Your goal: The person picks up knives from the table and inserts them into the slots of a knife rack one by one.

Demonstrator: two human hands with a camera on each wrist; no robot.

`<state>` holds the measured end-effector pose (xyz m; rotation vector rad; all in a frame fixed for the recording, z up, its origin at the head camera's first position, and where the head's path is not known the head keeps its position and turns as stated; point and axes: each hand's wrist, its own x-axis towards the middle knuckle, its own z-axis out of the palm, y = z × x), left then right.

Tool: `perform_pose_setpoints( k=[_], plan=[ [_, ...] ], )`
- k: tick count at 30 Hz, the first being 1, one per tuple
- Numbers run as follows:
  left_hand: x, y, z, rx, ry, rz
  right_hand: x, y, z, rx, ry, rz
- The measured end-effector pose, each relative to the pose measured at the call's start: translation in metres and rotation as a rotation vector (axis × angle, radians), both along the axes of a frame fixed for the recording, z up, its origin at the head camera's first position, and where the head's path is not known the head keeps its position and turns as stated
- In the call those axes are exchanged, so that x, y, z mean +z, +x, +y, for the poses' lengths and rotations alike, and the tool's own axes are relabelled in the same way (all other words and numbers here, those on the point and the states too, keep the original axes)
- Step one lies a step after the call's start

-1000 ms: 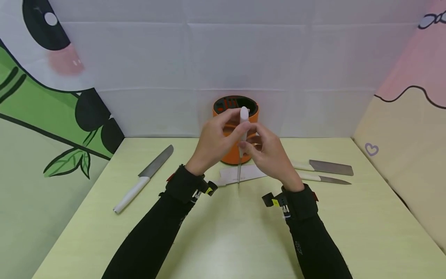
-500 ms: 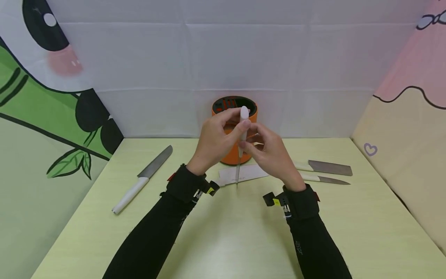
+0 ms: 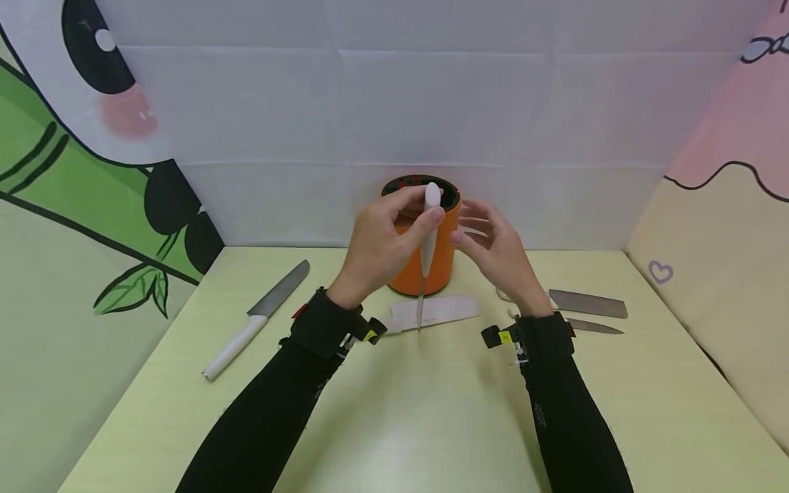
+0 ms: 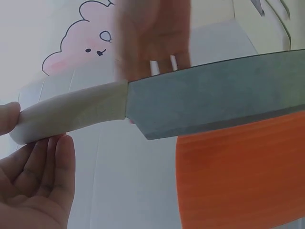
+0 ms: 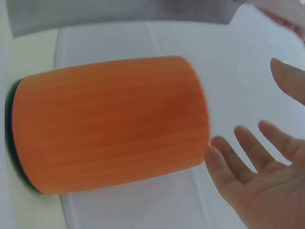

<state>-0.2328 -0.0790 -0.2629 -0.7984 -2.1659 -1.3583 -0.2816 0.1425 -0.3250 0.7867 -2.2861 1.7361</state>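
Head view: white-handled knife tip down in front of orange container, handle pinched by thumb and fingers of left hand; right hand near the rim, fingers loosely spread. Best done with fuller grip, right fingers clear of blade.

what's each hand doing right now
Left hand: holding a knife by the end of its handle.
Right hand: open, holding nothing.

Soft glare brightens the near tabletop; wrist views look hazy.
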Motion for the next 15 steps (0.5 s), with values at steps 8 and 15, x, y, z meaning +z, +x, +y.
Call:
perform_pose_setpoints(
  k=[8, 15],
  plan=[
    [0.002, 0.001, -0.002, 0.012, 0.009, -0.008, -0.036, -0.054, 0.001, -0.032, -0.144, -0.132],
    [0.003, 0.001, -0.005, 0.018, 0.008, 0.007, -0.057, -0.076, -0.004, 0.061, -0.063, -0.287]
  ],
)
